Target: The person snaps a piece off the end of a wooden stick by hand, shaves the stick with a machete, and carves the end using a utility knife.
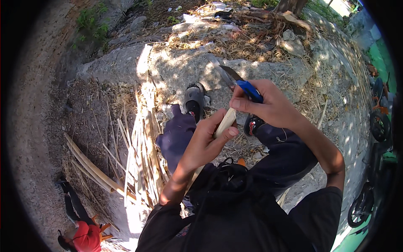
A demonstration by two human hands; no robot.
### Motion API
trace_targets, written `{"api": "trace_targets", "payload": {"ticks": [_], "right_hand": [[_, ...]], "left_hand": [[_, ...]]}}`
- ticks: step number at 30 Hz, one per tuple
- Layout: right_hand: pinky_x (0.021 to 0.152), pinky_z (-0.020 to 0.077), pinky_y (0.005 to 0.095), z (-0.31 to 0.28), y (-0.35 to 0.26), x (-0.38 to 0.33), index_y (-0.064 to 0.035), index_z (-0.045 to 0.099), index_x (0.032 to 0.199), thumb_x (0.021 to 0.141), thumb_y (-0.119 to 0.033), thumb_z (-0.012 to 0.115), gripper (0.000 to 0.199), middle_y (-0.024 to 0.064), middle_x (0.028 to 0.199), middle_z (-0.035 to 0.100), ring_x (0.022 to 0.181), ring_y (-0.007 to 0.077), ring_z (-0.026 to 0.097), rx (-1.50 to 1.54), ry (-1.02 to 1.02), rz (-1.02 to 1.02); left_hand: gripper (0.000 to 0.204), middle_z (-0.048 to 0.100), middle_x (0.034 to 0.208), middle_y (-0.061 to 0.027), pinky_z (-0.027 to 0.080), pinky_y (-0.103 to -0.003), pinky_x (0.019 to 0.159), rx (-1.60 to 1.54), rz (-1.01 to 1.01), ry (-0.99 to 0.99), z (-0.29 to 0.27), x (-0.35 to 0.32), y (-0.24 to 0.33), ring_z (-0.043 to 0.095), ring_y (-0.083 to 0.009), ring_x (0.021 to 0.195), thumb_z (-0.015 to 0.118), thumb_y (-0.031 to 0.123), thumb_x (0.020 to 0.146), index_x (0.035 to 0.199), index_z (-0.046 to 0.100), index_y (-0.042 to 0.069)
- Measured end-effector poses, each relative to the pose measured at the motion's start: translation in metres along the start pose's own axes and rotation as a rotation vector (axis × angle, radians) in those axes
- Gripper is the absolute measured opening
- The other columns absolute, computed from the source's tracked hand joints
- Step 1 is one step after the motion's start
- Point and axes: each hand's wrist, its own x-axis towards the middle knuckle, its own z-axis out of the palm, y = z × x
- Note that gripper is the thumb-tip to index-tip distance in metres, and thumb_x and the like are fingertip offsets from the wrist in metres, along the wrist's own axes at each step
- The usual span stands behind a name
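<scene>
My left hand (205,136) is closed around a pale split strip of bamboo or wood (226,122), its upper end pointing toward my right hand. My right hand (265,103) grips a blue-handled knife (250,91), its dark blade angled up and to the left. The right thumb and fingertips meet at the upper end of the strip, close to the left hand. Just beyond the dark blade shows a long grey blade-like piece (221,70); whether it is held or lies on the ground I cannot tell.
Many thin split strips (142,161) lie in a pile to my left, beside thicker curved poles (94,168). Ahead runs a rough stone ledge (176,63) with dry litter. A person in red (87,237) is at lower left. Wheeled vehicles (378,126) stand far right.
</scene>
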Motion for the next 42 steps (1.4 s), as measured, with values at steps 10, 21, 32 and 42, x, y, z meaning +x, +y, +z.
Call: {"api": "trace_targets", "payload": {"ticks": [10,21,32,42], "right_hand": [[0.055,0.0329,0.0254,-0.007,-0.007,0.004,-0.0049,0.07,0.09,0.099,-0.032,0.076,0.029,-0.0065,0.066,0.052,0.061,0.0025,0.047,-0.001,0.037,0.13],[0.06,0.0472,0.0389,0.001,0.007,-0.004,-0.0017,0.06,0.112,0.099,-0.017,0.069,0.022,0.0096,0.078,0.063,0.066,0.0287,0.068,-0.595,0.076,-0.307],[0.05,0.0546,0.0361,0.027,0.02,-0.004,-0.0041,0.056,0.112,0.092,-0.014,0.07,0.027,0.0054,0.082,0.06,0.061,0.0243,0.07,-1.057,0.01,-0.433],[0.055,0.0539,0.0388,0.026,0.016,-0.002,-0.0048,0.059,0.113,0.079,-0.007,0.08,0.04,0.0085,0.088,0.067,0.066,0.0276,0.071,-1.063,0.022,-0.356]], "left_hand": [[0.028,0.055,0.066,-0.0142,0.042,-0.038,0.058,0.479,-0.006,0.175,0.013,-0.015,-0.004,0.058,-0.0258,0.059,0.062,0.027,0.108,0.107,0.059,-0.001],[0.039,0.038,0.067,0.0085,0.027,-0.023,0.046,-0.17,-0.116,0.012,-0.013,-0.01,-0.017,0.035,-0.0009,0.054,0.068,0.008,0.104,0.081,0.036,0.014],[0.042,0.034,0.067,0.0103,0.027,-0.024,0.049,-0.39,-0.216,0.019,-0.012,-0.01,-0.018,0.032,0.0006,0.059,0.067,0.007,0.105,0.08,0.034,0.014],[0.026,0.035,0.07,0.0079,0.027,-0.027,0.054,-0.245,-0.226,0.085,-0.012,-0.006,-0.015,0.033,-0.0025,0.064,0.066,0.011,0.106,0.088,0.048,0.008]]}}
